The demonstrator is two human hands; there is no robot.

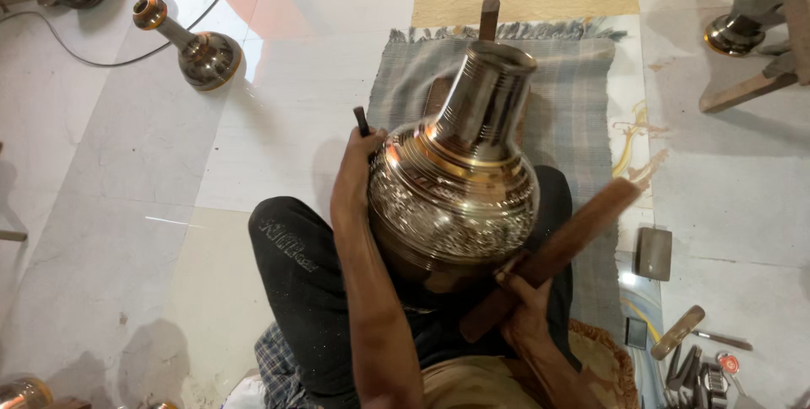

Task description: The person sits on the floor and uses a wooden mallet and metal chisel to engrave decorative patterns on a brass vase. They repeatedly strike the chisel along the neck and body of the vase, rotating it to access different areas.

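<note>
A large engraved metal vase (460,181) with a narrow neck rests on my lap, its neck pointing away from me. My left hand (354,168) is pressed against the vase's left shoulder and grips a thin dark metal tool (361,120) whose end sticks up past my fingers. My right hand (521,291) is closed round a brown wooden mallet (565,244) that lies against the vase's right side, blurred by motion. My knees in dark trousers (291,249) show on both sides of the vase.
A grey fringed mat (582,97) lies on the tiled floor under me. A smaller metal vase (194,50) lies at the upper left, another (747,12) at the upper right. Hand tools (692,358) and a dark block (653,253) lie at right.
</note>
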